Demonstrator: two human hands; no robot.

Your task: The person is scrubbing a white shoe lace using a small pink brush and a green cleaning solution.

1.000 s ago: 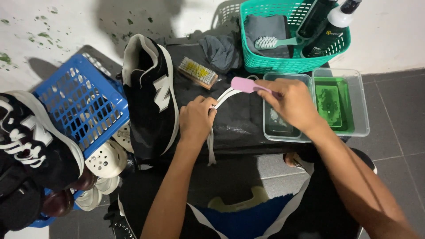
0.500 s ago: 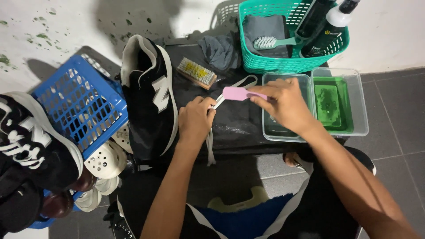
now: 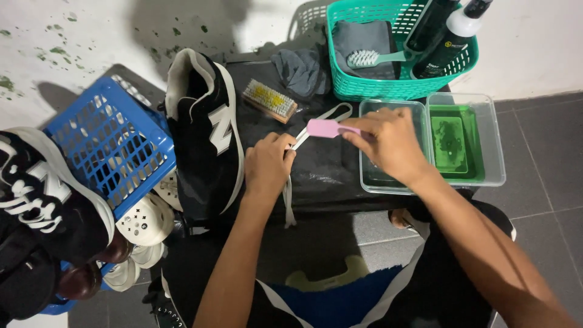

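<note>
**2 hands on a shoelace and a pink brush**

The left hand [image 3: 267,163] rests on the black cloth [image 3: 322,164] that covers the table, its fingers closed on a pale shoelace [image 3: 287,200]. One end of the lace hangs over the near edge of the table, and the rest runs up and right in a loop toward the clear tubs. The right hand [image 3: 388,143] holds a small pink brush [image 3: 323,128], fingers wrapped round its handle, with the brush head lying on the lace just right of the left hand.

Left of the left hand lies a black sneaker [image 3: 203,140] with a white sole, toe toward the person. Beyond the lace sits a wooden brush [image 3: 269,101] with pale bristles, and behind it a crumpled grey cloth [image 3: 302,70]. Under the right wrist stand 2 clear plastic tubs [image 3: 495,140] side by side; the right 1 holds a green tray. At the back, a teal basket [image 3: 364,91] carries a grey cloth, a teal-handled brush and 2 bottles. On the left, a blue basket [image 3: 109,143] sits tilted among other shoes.
</note>
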